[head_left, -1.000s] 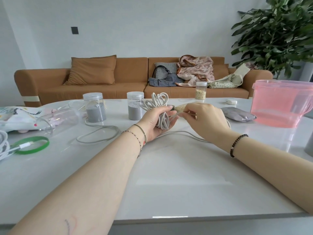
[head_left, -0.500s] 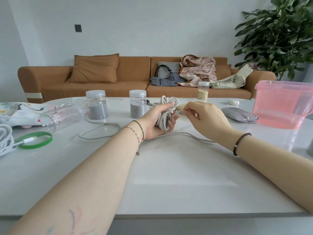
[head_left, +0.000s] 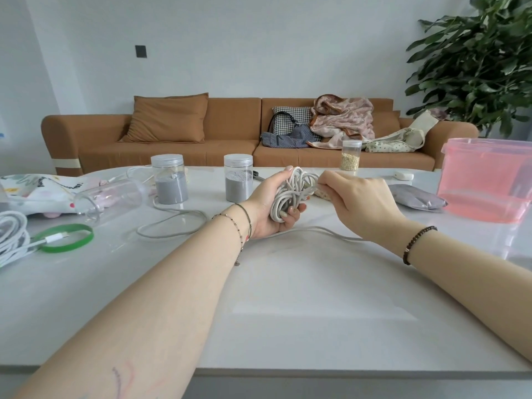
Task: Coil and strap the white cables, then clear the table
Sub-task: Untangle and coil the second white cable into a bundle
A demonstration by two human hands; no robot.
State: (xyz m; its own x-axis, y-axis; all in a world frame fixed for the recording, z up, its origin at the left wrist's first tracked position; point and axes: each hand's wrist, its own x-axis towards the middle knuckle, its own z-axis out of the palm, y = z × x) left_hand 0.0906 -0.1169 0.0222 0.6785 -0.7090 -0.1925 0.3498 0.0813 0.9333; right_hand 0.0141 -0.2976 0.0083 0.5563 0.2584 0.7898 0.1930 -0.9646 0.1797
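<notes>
My left hand grips a bundle of coiled white cable above the middle of the white table. My right hand pinches a strand at the bundle's right side. A loose length of the same cable trails under my right wrist. Another loose white cable loops on the table to the left. A second coiled white cable lies at the left edge, its plug resting inside a green band.
Two jars of grey powder, a small jar of grains and a clear jar lying on its side stand behind. A pink tub and a grey pouch sit right. A printed cloth bag lies left.
The bundle in my left hand has dropped lower and tilted, and my right hand has closed in against its right side. The view has shifted slightly.
</notes>
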